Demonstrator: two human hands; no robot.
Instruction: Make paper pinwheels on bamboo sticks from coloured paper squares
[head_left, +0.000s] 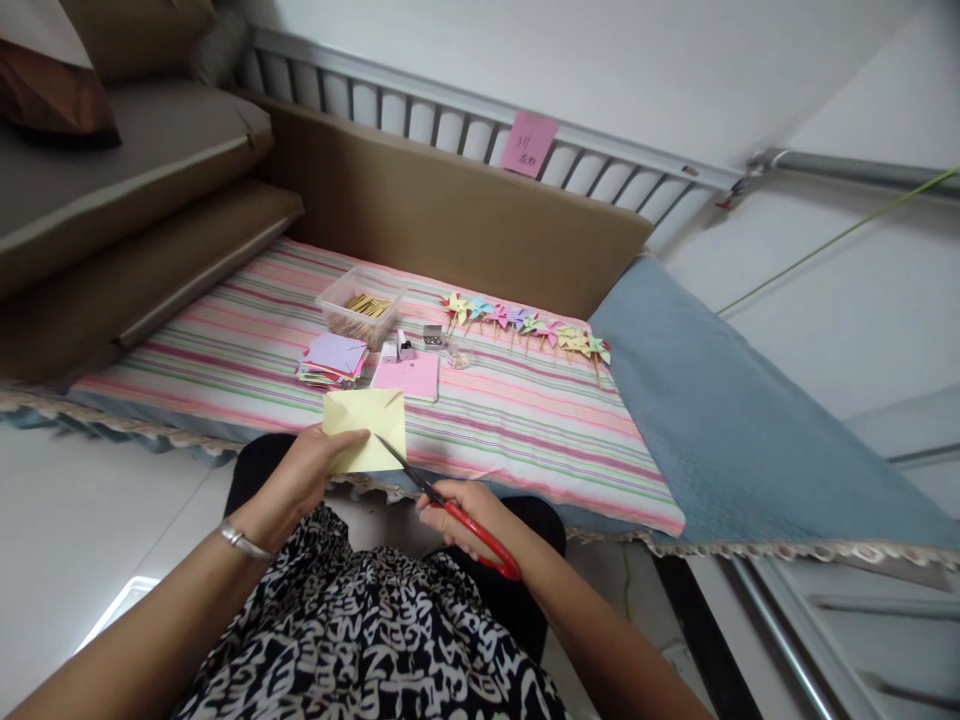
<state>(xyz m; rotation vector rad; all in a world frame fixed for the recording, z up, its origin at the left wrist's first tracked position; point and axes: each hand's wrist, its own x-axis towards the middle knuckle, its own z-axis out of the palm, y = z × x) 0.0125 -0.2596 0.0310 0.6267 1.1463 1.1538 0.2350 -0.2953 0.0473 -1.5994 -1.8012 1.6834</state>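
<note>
My left hand [309, 462] pinches a square of pale yellow paper [366, 408] at its left side, thumb on top. In my right hand [459, 505] is a pair of scissors [474, 530] with red handles and dark blades. The blade tips lie at the paper's middle, coming in from its lower right corner. A slit shows near the paper's upper right corner. Just beyond the paper are a pile of coloured paper squares [334, 358], lilac on top, and a pink paper stack [414, 378].
Finished paper pinwheels [517, 318] on sticks lie in a row on the striped cloth [517, 410]. A clear plastic box [360, 305] holds thin sticks. Small containers [397, 347] stand by the pink stack. A cardboard panel [450, 205] rises behind.
</note>
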